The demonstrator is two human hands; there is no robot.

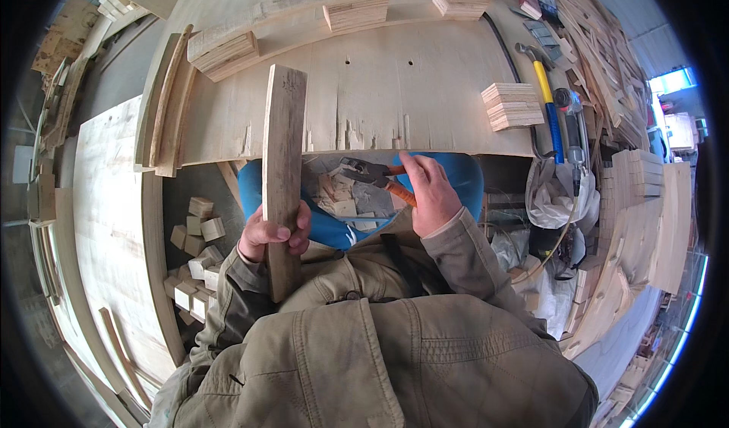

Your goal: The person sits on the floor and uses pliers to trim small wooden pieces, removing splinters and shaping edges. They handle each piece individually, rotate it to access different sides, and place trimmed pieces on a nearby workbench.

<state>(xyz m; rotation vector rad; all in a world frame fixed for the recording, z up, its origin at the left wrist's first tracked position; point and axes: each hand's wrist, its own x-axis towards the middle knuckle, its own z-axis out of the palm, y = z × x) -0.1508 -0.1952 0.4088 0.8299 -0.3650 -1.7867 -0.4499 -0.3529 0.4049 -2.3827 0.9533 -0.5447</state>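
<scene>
My left hand (275, 232) is closed around a long wooden board (284, 124), which stands upright with its lower end against my jacket. Its top end reaches over the edge of the plywood workbench (380, 86). In my right hand (433, 193) are pincers (372, 172) with orange handles and a dark metal head. The head points left toward the board and is apart from it. The jaws look slightly parted. Both hands are in front of the bench's near edge, above my blue-trousered legs.
Laminated wood blocks (513, 106) sit on the bench. A hammer (548, 102) with a yellow and blue handle lies at right, beside a power tool (575, 132) with a hose. Small wood blocks (199, 276) are piled below left. Wood strips (600, 48) are heaped at far right.
</scene>
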